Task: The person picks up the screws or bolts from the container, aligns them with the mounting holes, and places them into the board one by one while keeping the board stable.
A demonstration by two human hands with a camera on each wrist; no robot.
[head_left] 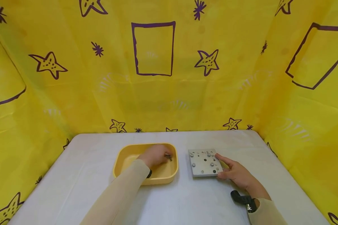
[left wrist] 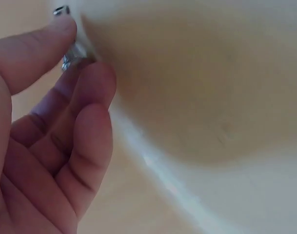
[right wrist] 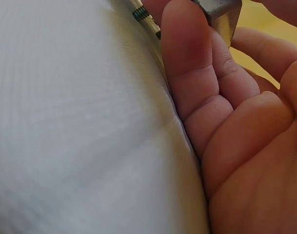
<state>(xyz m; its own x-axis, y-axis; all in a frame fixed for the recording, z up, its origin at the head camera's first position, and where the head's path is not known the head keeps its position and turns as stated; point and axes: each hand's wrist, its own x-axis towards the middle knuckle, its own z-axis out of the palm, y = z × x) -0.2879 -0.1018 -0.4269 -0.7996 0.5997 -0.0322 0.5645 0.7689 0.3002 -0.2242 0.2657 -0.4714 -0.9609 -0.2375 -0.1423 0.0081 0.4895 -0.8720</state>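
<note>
— Where is the bolt just now?

— Pinched in my left hand, between thumb and fingertips, inside the yellow tray. From the head view the small metal bolt pokes out to the right of my fingers, near the tray's right wall. In the left wrist view the bolt shows only as a bit of shiny metal between my thumb and forefinger, so I cannot tell how it is turned.

— And your right hand?

— My right hand holds the grey plate by its right edge, thumb on top and fingers curled under it. The right wrist view shows the fingers wrapped beneath the plate's corner, which is lifted a little off the white bench. A thin threaded pin shows just beside those fingers; I cannot tell what it belongs to.

— How does the plate lie from the bolt?

— To the right of the tray, just beside it but not touching. So the plate is straight to the right of my left hand, across the tray's rim. Its top face carries several holes and some screw heads, and faces up.

— Which hand is nearer to the plate?

— The right, since it already grips it. The left is near, but the tray's wall stands between.

— Anything else around?

— Yellow sheeting with purple stars behind and at both sides.
</note>
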